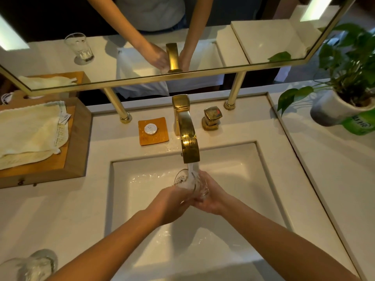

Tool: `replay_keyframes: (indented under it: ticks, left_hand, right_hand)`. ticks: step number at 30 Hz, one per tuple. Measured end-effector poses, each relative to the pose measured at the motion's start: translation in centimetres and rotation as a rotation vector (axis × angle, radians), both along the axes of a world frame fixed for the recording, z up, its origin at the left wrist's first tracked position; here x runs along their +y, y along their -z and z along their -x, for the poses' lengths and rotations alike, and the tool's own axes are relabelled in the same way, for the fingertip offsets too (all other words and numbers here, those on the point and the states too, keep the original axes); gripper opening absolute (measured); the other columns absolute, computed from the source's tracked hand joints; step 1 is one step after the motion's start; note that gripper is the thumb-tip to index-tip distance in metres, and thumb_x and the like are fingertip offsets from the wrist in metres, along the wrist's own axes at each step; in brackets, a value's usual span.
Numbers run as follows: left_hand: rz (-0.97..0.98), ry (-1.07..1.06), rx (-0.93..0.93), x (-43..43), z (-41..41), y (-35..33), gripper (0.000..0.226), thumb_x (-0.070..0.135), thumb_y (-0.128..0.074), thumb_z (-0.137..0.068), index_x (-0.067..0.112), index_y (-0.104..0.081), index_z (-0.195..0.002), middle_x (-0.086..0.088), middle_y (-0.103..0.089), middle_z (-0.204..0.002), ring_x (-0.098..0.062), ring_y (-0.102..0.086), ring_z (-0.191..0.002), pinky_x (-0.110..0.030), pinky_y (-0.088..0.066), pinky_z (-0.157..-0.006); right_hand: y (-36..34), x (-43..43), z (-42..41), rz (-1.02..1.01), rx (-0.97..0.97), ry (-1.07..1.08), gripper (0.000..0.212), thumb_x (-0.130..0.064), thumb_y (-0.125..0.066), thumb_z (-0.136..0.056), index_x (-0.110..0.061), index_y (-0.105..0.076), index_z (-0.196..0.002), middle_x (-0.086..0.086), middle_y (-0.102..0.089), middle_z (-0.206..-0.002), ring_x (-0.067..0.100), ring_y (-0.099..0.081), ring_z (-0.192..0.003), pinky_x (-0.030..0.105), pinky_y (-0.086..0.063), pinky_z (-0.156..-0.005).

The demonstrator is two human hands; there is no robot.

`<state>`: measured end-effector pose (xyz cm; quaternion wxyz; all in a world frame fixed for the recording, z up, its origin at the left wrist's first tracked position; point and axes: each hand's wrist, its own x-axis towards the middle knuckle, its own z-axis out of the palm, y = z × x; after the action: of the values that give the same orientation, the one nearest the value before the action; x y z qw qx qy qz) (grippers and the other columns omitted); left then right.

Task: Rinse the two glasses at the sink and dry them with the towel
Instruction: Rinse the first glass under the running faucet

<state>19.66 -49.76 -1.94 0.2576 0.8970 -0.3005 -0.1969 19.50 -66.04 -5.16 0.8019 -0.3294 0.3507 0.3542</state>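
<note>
A clear glass [189, 184] is held over the sink basin [233, 179], directly under the spout of the gold faucet [187, 136], and a stream of water [192, 169] is seen running onto it. The glass is gripped from both sides: the fingers of the left hand [172, 201] are closed around its near side, and the fingers of the right hand [211, 196] are wrapped around its base. The second glass [34, 264] is placed on the counter [60, 216], well to the left of the faucet and nearer the camera. A cream towel [30, 132] is laid folded on a wooden tray [75, 151] left of the faucet. A small orange dish [153, 131] is set just beside the faucet's left.
</note>
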Motion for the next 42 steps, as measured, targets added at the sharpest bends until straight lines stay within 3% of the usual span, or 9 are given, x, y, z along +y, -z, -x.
replay_keyframes:
  ticks: [5, 8, 12, 19, 25, 30, 33, 39, 42]
  left_hand:
    - [0.653, -0.94, 0.665, -3.7, 0.0, -2.2, 0.027, 0.033, -0.05, -0.095, 0.014, -0.069, -0.099, -0.003, -0.073, -0.088, -0.012, -0.07, -0.083, -0.019, -0.053, -0.065]
    - [0.584, -0.762, 0.76, -3.0, -0.5, -2.1, 0.031, 0.041, -0.056, -0.091, 0.018, -0.07, -0.106, -0.005, -0.073, -0.1, -0.018, -0.068, -0.096, -0.03, -0.053, -0.082]
    - [0.447, -0.444, 0.457, -2.2, -0.1, -1.8, 0.022, 0.022, -0.052, -0.094, 0.012, -0.071, -0.097, -0.007, -0.073, -0.092, -0.017, -0.069, -0.085, -0.033, -0.055, -0.078]
    - [0.723, -0.837, 0.849, -4.3, -0.9, -2.8, 0.032, 0.036, -0.059, -0.088, 0.014, -0.07, -0.109, -0.006, -0.073, -0.104, -0.019, -0.068, -0.099, -0.03, -0.052, -0.086]
    - [0.465, -0.513, 0.428, -3.7, 0.2, -2.4, 0.02, 0.019, -0.055, -0.093, 0.012, -0.073, -0.099, -0.005, -0.075, -0.091, -0.015, -0.071, -0.082, -0.023, -0.056, -0.073]
    - [0.498, -1.036, 0.882, -3.7, -3.7, -1.8, 0.038, 0.04, -0.051, -0.089, 0.013, -0.063, -0.114, -0.015, -0.065, -0.113, -0.031, -0.06, -0.105, -0.045, -0.049, -0.094]
    - [0.596, -1.07, 1.008, -3.6, -3.9, -1.8, 0.042, 0.036, -0.057, -0.089, 0.008, -0.059, -0.12, -0.016, -0.063, -0.116, -0.03, -0.059, -0.107, -0.037, -0.052, -0.085]
    - [0.328, -0.377, 0.453, -2.6, -1.9, -1.9, 0.024, 0.024, -0.051, -0.094, 0.016, -0.069, -0.108, -0.007, -0.072, -0.101, -0.018, -0.068, -0.09, -0.038, -0.057, -0.083]
    - [0.418, -0.354, 0.376, -2.4, -1.8, -2.1, 0.027, 0.031, -0.049, -0.092, 0.019, -0.071, -0.101, -0.006, -0.074, -0.093, -0.021, -0.069, -0.086, -0.042, -0.057, -0.08]
  right_hand:
    - [-0.2, 2.7, 0.2, 0.417, -0.352, 0.096, 0.044, -0.05, -0.052, -0.092, -0.017, -0.055, -0.12, 0.02, -0.063, -0.118, 0.034, -0.065, -0.104, 0.044, -0.059, -0.077]
    - [-1.2, 1.7, 0.4, 0.553, -0.503, -0.013, 0.048, -0.059, -0.062, -0.074, -0.03, -0.052, -0.111, 0.017, -0.058, -0.122, 0.032, -0.063, -0.107, 0.044, -0.06, -0.076]
    - [-2.7, -0.1, -0.5, 0.417, -0.3, -0.126, 0.032, -0.052, -0.044, -0.096, -0.025, -0.054, -0.109, 0.006, -0.066, -0.1, 0.023, -0.069, -0.084, 0.034, -0.059, -0.061]
    - [0.0, -0.1, -0.4, 0.998, -1.017, -0.047, 0.019, -0.04, -0.042, -0.095, -0.026, -0.054, -0.087, 0.005, -0.062, -0.082, 0.021, -0.065, -0.08, 0.034, -0.058, -0.068]
    - [-2.3, -0.2, -0.5, 0.506, -0.233, -0.21, 0.045, -0.045, -0.031, -0.101, -0.01, -0.06, -0.098, 0.009, -0.063, -0.078, 0.018, -0.062, -0.066, 0.025, -0.047, -0.051]
    - [-0.8, 0.9, -0.6, 0.896, -0.766, -0.028, 0.051, -0.077, -0.036, -0.08, -0.03, -0.053, -0.085, 0.004, -0.061, -0.082, 0.018, -0.063, -0.075, 0.033, -0.053, -0.056]
    - [0.0, -0.1, -1.0, 1.049, -1.046, -0.106, 0.039, -0.07, -0.027, -0.089, -0.039, -0.049, -0.086, 0.005, -0.061, -0.082, 0.021, -0.063, -0.078, 0.038, -0.054, -0.062]
    - [-2.1, -0.7, -2.2, 0.552, -0.228, -0.384, 0.053, -0.053, -0.028, -0.099, -0.01, -0.056, -0.087, 0.005, -0.054, -0.06, 0.011, -0.042, -0.044, 0.018, -0.031, -0.04]
    - [-1.9, -0.5, -2.9, 0.611, -0.338, -0.315, 0.05, -0.045, -0.027, -0.101, -0.009, -0.056, -0.082, 0.005, -0.052, -0.061, 0.012, -0.044, -0.049, 0.019, -0.034, -0.041]
